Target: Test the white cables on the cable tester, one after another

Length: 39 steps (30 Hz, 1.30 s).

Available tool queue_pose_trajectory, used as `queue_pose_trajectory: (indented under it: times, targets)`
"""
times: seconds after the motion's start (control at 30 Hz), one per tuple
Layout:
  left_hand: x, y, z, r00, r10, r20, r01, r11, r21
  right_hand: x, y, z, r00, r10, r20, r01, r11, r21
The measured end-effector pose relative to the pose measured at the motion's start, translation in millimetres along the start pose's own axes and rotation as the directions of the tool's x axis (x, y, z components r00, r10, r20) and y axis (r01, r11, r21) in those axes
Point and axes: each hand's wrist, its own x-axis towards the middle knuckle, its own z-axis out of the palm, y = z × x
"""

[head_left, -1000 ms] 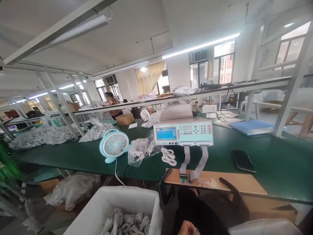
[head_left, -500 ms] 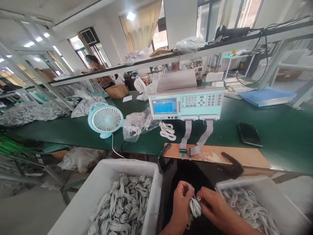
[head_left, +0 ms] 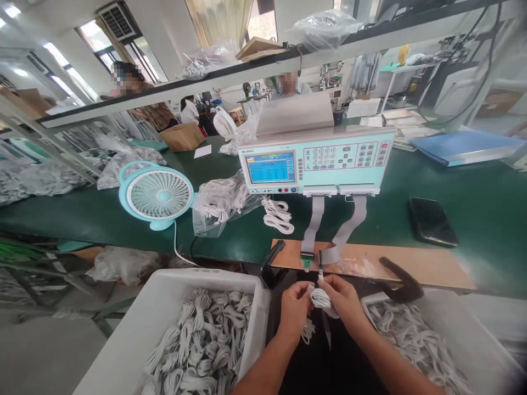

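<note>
A coiled white cable bundle is between my two hands, just in front of the bench edge. My left hand is closed on its left side, with more looped cable hanging below the fingers. My right hand is closed at the bundle's right and upper side, its fingertips at the end of the right grey ribbon cable. Fingers hide whether a plug meets the socket there. To the left sits a small green circuit board on the other ribbon cable. Both ribbons run up to a tester with a lit screen.
At lower left stands a white bin of coiled cables; another bin of cables is at lower right. Black clamps grip the wooden board. A blue fan, bagged cables and a phone rest on the bench.
Both hands have moved up and forward with the cable bundle, from above my lap to the end of the right ribbon cable. The head view has shifted closer to the bench.
</note>
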Motion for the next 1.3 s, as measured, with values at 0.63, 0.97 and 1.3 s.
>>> queue_pose_trajectory:
  times: [0.63, 0.97, 1.3]
  targets:
    - [22, 25, -17.1, 0.972, 0.050, 0.231, -0.087, 0.984, 0.153, 5, 4, 6, 0.970, 0.243, -0.025, -0.225, 0.930, 0.292]
    - [20, 20, -5.6, 0.988, 0.157, 0.011, -0.157, 0.981, 0.118, 8, 14, -5, 0.985, 0.174, 0.009, -0.172, 0.966, 0.191]
    - [16, 18, 7.9, 0.994, 0.062, -0.090, -0.068, 0.996, -0.064, 12, 23, -10, 0.986, 0.160, 0.053, -0.167, 0.965, 0.204]
